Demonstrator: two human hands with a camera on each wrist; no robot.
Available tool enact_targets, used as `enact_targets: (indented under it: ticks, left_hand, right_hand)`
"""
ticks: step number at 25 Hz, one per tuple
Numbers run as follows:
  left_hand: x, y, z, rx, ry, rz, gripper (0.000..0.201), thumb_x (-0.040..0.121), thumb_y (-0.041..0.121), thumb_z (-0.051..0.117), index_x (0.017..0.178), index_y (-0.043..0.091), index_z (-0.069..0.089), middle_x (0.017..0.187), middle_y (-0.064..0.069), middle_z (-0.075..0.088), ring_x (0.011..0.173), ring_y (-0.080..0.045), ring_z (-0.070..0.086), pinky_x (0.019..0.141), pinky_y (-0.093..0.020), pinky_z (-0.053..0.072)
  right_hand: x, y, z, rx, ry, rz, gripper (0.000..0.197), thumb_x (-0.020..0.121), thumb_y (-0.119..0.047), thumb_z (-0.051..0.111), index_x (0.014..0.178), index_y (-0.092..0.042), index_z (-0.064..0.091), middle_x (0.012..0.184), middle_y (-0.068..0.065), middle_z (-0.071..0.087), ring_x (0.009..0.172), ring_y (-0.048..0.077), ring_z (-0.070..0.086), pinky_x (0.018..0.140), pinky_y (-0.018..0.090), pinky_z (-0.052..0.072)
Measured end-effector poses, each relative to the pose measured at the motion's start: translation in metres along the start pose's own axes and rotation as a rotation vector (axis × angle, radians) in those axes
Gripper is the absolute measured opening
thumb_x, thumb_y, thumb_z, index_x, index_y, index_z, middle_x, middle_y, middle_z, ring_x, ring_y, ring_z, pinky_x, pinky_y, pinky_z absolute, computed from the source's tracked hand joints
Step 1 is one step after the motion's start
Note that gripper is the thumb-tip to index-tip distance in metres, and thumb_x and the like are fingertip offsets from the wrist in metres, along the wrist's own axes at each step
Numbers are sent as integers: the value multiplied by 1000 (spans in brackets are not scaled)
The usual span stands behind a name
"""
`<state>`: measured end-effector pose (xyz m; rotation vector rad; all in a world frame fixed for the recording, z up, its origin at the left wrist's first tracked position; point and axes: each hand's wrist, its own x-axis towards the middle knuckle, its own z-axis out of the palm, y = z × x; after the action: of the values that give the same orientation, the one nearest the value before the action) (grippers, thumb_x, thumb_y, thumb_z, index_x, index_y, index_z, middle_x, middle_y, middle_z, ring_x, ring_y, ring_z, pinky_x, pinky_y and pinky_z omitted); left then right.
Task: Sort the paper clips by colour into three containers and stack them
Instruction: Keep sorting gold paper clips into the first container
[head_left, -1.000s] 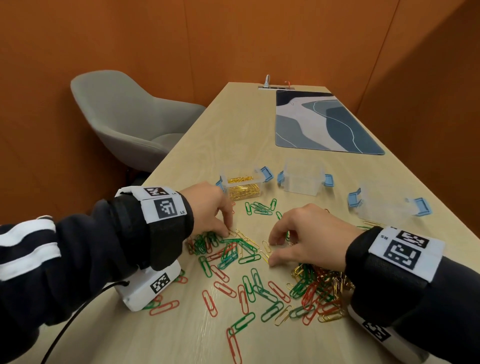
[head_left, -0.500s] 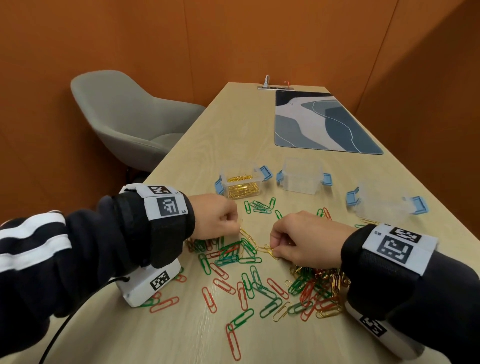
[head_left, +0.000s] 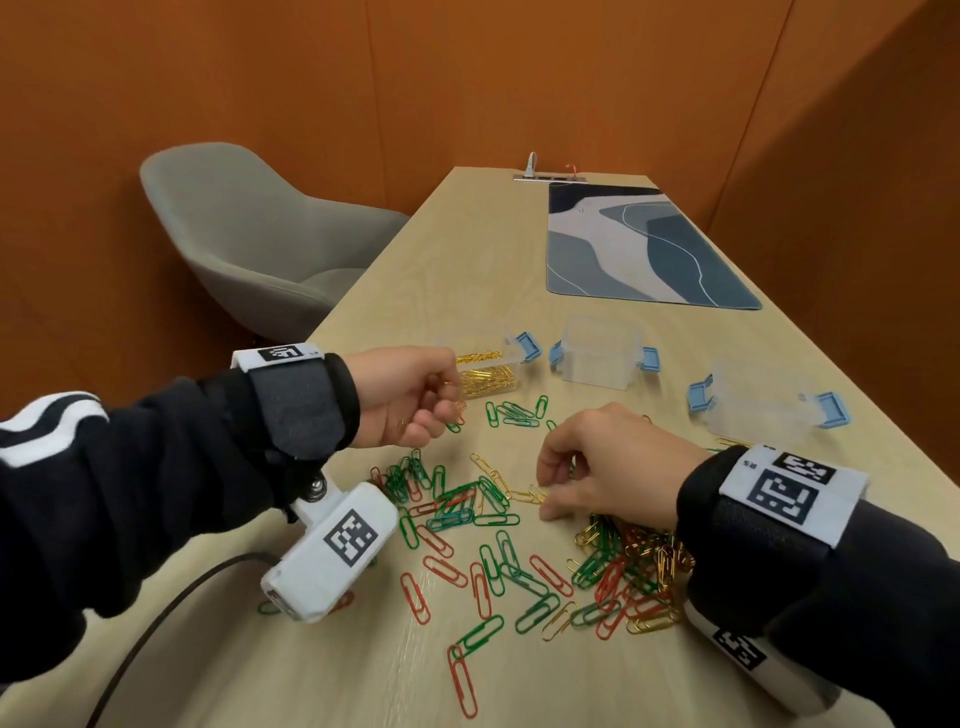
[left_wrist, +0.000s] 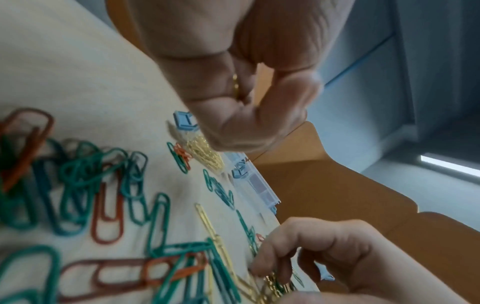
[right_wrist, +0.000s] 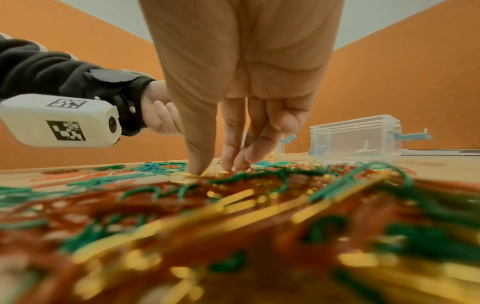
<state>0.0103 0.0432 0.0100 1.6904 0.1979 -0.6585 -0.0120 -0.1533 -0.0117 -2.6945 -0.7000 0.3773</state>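
Red, green and gold paper clips (head_left: 467, 499) lie scattered on the wooden table (head_left: 426, 260), with a denser heap (head_left: 634, 566) by my right wrist. My left hand (head_left: 447, 400) is lifted off the table and pinches gold clips (left_wrist: 235, 86) just beside the clear container of gold clips (head_left: 488, 382). My right hand (head_left: 545, 493) is down at the pile, thumb and fingertips (right_wrist: 197, 164) pinching a gold clip (right_wrist: 182, 178) against the table. Two more clear containers with blue latches, the middle one (head_left: 600, 353) and the right one (head_left: 763, 400), stand empty.
A blue-grey patterned desk mat (head_left: 639, 249) lies farther back on the table. A grey chair (head_left: 249, 244) stands off the table's left edge. A black cable (head_left: 156, 623) runs from my left wrist camera across the near left corner.
My left hand has risen from the clip pile with gold clips and moved back toward the gold container. My right hand stayed at the pile, its fingers shifting onto a gold clip.
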Motion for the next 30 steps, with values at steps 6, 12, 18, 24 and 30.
enact_targets:
  ticks: [6,12,18,24,30]
  left_hand:
    - [5,-4,11,780,80,69,20,91,19,50,76,19,64,66,7,48,57,-8,44,51,-18,39]
    - [8,-2,23,1303,108,330,15,78,30,71,93,26,72,65,11,42,63,-6,42,56,-16,34]
    - [9,-12,20,1322,100,153,22,88,33,55,101,19,65,87,6,59,77,-9,51,74,-24,44]
    - [-5,-6,4,279,14,-134,32,87,19,31,56,20,25,41,7,23,31,-6,17,33,-8,10]
    - [-13,-16,3,-112,-55,-82,32,90,16,39,59,16,32,46,-1,40,31,-8,34,26,-9,12]
  right_hand:
    - [0,-2,4,-32,-82,10,12,89,-24,59,92,-16,67,82,-5,63,79,12,61,75,24,51]
    - [-1,-2,4,-72,-45,-46,11,87,-18,53,86,-16,64,79,-3,63,71,10,55,66,19,48]
    - [0,-4,0,-24,117,-106,21,89,-16,53,104,-22,66,85,-7,62,78,7,53,65,12,38]
    - [2,-7,4,-16,-21,-95,16,85,-22,64,100,-18,69,80,-4,61,73,8,54,64,13,41]
    - [2,-5,8,-53,-97,-86,8,90,-23,56,84,-22,60,69,-13,54,60,-1,47,58,11,37]
